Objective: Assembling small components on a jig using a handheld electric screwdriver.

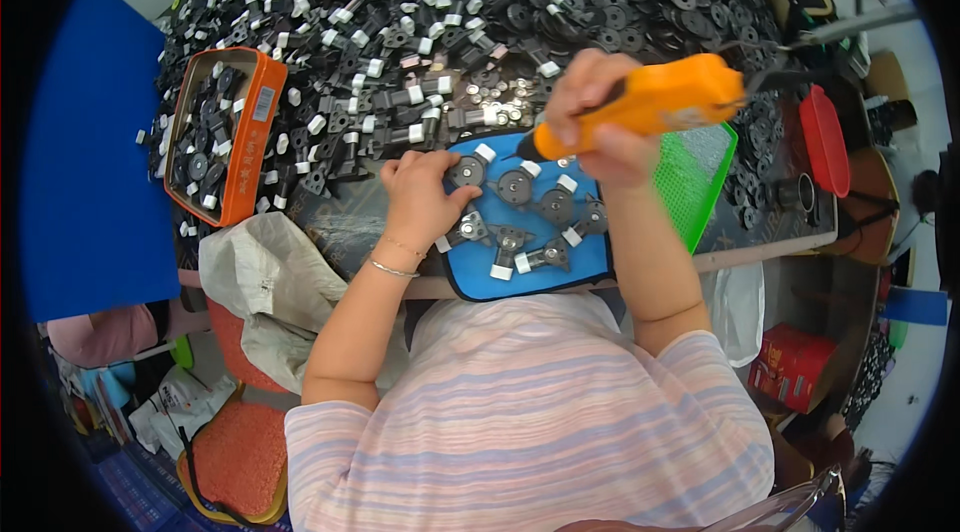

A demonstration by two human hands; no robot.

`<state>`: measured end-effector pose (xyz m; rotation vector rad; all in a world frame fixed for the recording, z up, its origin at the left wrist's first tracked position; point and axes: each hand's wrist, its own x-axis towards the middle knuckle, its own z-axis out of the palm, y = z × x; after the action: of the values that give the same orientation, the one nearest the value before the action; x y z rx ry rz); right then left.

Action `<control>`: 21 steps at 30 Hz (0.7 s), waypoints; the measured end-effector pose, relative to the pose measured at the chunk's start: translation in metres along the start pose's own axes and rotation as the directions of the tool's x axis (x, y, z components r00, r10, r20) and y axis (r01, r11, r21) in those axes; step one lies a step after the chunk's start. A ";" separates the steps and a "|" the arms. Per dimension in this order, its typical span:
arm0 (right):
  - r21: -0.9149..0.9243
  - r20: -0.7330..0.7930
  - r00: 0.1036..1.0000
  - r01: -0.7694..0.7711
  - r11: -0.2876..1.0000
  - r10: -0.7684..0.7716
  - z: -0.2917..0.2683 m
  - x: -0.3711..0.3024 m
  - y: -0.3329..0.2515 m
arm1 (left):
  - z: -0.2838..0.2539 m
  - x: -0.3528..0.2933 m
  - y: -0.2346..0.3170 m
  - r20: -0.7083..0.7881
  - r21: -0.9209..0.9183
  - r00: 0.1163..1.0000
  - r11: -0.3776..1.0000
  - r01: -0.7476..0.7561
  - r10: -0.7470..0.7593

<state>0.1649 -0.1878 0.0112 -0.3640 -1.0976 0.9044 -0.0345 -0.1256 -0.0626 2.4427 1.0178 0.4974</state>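
A blue mat [470, 270] with a black edge lies in front of me, with several black plastic parts with white ends spread over it. At its left side, my left hand [422, 194] has thumb and fingers curled round a black round part [467, 171]. My right hand [604, 117] grips an orange electric screwdriver [672, 95] above the right half of the mat. The screwdriver's dark tip points left and down, apart from the parts. Beneath it lie another round part [515, 187] and a part with a white end [557, 203].
A large heap of black parts [420, 22] covers the table's far side. An orange-rimmed box [238, 167] of parts stands left. On the right are a green mesh tray [690, 182], a red tray [824, 144] and a metal cup [797, 194]. A pale sack [265, 267] hangs at the front edge.
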 end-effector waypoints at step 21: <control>-0.752 -0.427 0.800 -0.056 0.657 -0.421 -0.085 -0.089 -0.086 | 0.011 -0.004 0.010 0.012 0.013 1.000 1.000 0.014 -0.014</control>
<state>0.2638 -0.2944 -0.0237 -1.1084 -0.8532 0.0571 -0.0259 -0.1384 -0.0672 2.4452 1.0353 0.4730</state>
